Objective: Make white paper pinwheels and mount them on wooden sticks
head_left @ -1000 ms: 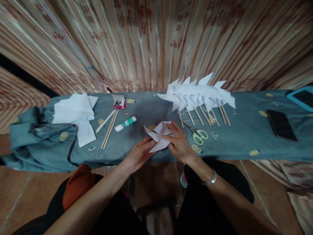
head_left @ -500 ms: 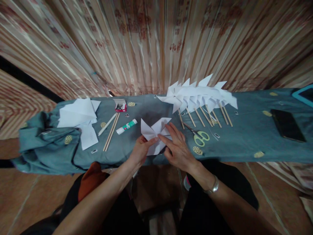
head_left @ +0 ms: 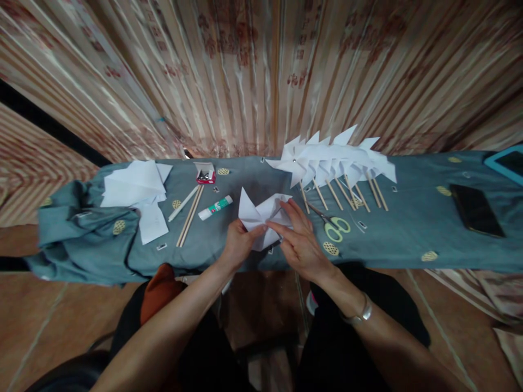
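Observation:
A white paper pinwheel [head_left: 255, 213] with folded, pointed blades is between my two hands, near the front edge of the cloth. My left hand [head_left: 241, 241] grips its left side, the thumb pressing near the middle. My right hand [head_left: 301, 239] holds the right side, with a fingertip at the centre and other fingers round the far right blade. To the left lies a glue stick [head_left: 216, 208]. Green-handled scissors [head_left: 334, 227] rest just right of my right hand.
Several finished pinwheels [head_left: 330, 158] on sticks overlap at the back right. Leftward are loose wooden sticks [head_left: 190, 216], a white pencil-like stick [head_left: 183, 203], a small red box [head_left: 205, 174] of metal pieces and paper sheets [head_left: 134, 184]. A dark phone [head_left: 477, 210] and blue-framed tablet [head_left: 506, 162] lie right.
The pinwheel has been lifted slightly and tilted, its near edge higher above the cloth. Both hands keep hold of it. The view has shifted a little.

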The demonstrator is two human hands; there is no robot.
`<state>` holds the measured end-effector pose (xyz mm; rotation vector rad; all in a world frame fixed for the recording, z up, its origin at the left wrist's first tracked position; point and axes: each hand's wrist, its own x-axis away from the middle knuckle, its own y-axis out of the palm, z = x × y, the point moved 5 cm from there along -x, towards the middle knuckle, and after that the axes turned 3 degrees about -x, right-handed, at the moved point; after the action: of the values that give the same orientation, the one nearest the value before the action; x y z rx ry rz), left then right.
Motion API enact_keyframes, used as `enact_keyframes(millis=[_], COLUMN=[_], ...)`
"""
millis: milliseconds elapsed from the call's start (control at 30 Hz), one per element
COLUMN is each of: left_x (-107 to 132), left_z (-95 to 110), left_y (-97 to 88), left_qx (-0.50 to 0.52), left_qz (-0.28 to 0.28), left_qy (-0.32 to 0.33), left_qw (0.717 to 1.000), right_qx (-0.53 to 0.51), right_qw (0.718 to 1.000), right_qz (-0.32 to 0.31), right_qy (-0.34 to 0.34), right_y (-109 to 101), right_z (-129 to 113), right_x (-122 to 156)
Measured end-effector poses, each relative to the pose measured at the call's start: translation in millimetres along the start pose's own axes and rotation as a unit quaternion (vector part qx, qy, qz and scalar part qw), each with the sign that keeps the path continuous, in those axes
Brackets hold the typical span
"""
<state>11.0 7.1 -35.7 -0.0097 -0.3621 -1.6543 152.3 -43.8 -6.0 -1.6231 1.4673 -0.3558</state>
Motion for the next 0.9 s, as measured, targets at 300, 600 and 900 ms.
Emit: enact_keyframes(millis=[300,600,900], left_x=[0.8,1.1,5.6], left_z=[0.0,16.6,25.9], left_y=[2.9,-1.9,5.7], left_qx=[0.053,0.081,0.071], left_qz=[0.015,0.042,0.017], left_qy=[-0.013,-0.013,0.002], left_qw=[0.998,0.996,0.997], right_qx=[0.017,-0.341,-0.531], right_qw=[0.999,0.9,0.814], right_qz=[0.04,0.157,0.032], right_qy=[-0.024,0.22,0.232], right_y=[-11.0,-23.3,-7.5], right_z=[-16.7,29.7,7.4], right_x=[-7.1,-22.4,-41.7])
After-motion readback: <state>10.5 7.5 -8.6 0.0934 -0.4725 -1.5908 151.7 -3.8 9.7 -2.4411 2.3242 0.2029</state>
